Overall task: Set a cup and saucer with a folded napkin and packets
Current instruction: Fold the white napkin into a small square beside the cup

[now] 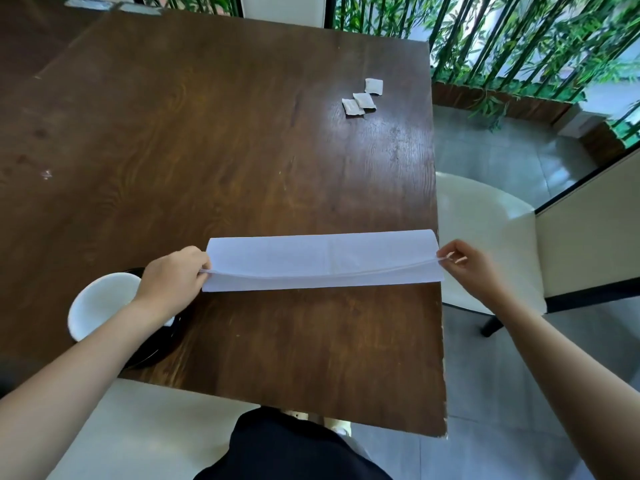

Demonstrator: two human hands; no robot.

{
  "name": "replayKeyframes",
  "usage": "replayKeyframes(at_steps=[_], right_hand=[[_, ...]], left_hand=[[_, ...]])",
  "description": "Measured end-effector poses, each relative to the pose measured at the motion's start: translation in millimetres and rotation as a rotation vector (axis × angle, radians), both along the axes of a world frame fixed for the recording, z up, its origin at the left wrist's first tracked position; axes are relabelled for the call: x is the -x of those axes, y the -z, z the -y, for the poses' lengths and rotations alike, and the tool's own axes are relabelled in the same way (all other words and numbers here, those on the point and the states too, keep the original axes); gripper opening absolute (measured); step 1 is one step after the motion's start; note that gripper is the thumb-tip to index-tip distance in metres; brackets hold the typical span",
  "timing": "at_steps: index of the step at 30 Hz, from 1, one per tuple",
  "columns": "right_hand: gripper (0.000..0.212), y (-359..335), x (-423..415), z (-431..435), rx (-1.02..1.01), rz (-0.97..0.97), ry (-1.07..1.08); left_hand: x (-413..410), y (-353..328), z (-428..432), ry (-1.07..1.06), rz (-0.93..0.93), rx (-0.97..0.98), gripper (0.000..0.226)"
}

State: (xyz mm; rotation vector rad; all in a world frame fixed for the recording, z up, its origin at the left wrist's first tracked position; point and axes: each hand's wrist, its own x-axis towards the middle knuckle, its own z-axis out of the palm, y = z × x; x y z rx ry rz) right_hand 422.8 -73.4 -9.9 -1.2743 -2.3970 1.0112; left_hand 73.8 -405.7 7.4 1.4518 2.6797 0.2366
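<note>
A white paper napkin [322,259] lies as a long strip across the near right part of the wooden table [214,140], its top layer folded over and slightly lifted. My left hand [175,277] pinches the napkin's left end. My right hand [465,266] pinches the right end, just past the table's right edge. A white cup [100,304] stands on a black saucer [157,348] at the near left, partly hidden by my left forearm. Three small white packets [363,98] lie loose at the far right of the table.
A white chair [485,237] stands beside the table's right edge, another white seat [149,431] under its near edge. Bamboo stalks [502,36] and a planter line the far right. The table's near right corner [445,434] is chipped.
</note>
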Motion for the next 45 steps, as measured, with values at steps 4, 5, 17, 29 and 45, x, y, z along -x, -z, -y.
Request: replayKeyframes(at_steps=[4, 5, 17, 29, 45], right_hand=[[0.009, 4, -5, 7, -0.064, 0.060, -0.036], [0.008, 5, -5, 8, -0.089, 0.075, -0.055], [0.004, 7, -15, 14, -0.261, 0.209, -0.281], [0.010, 4, -12, 23, -0.380, 0.296, -0.297], [0.020, 0, -9, 26, -0.507, 0.523, -0.389]], left_hand=[[-12, 8, 2, 0.082, -0.084, 0.122, 0.006], [-14, 10, 2, 0.099, -0.113, 0.184, 0.008], [-24, 15, -1, 0.188, -0.348, 0.448, 0.017], [-33, 18, 0, 0.225, -0.441, 0.530, 0.019], [-22, -15, -25, -0.022, -0.133, 0.462, 0.028]])
